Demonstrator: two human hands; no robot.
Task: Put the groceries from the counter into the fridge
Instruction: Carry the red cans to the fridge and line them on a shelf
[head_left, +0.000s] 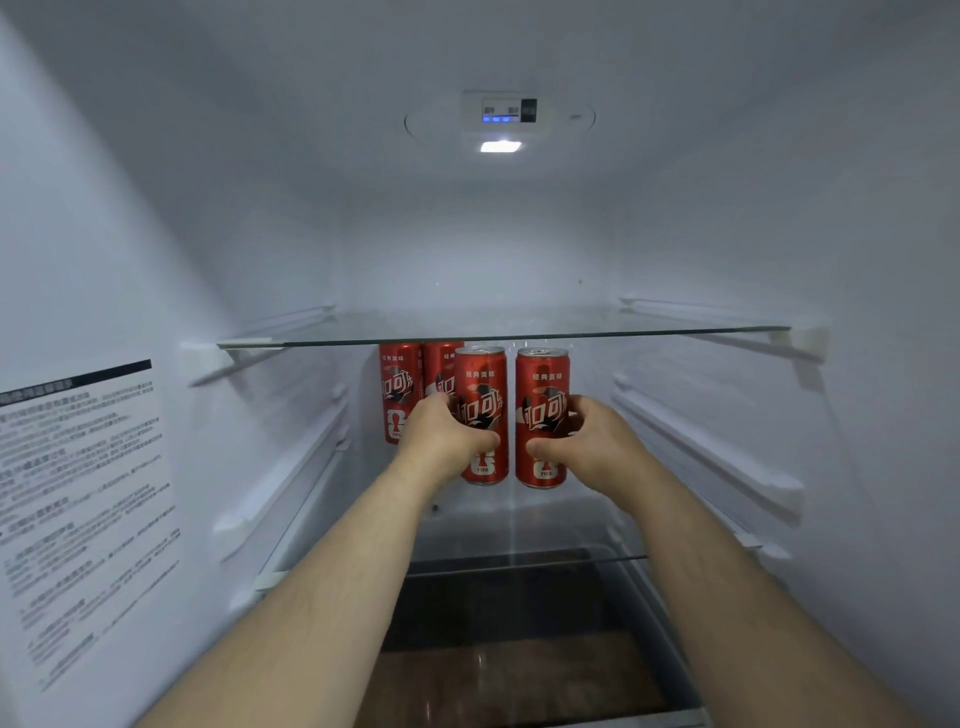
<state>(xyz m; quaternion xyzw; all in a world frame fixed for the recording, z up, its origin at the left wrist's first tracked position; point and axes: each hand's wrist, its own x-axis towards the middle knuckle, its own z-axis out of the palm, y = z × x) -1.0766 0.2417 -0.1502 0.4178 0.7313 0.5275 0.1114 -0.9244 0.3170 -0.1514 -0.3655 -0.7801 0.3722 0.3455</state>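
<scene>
Can (485, 374) in left hand (447, 441), second can (540, 379) in right hand (597, 441)

Inside a white fridge (519, 249), the left hand (447, 441) gripped a tall red aluminium cola can (483, 384). The right hand (592, 441) gripped a second red can (540, 384) just beside it. Both cans were upright beneath a clear glass shelf (519, 332), and two more red cans (397, 384) stood behind at left.

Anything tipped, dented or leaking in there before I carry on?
Nothing stands out. The left hand grips the left front can, the right hand the right front can, both upright under the glass shelf. Two back cans stand upright too. No spill shows.
</scene>
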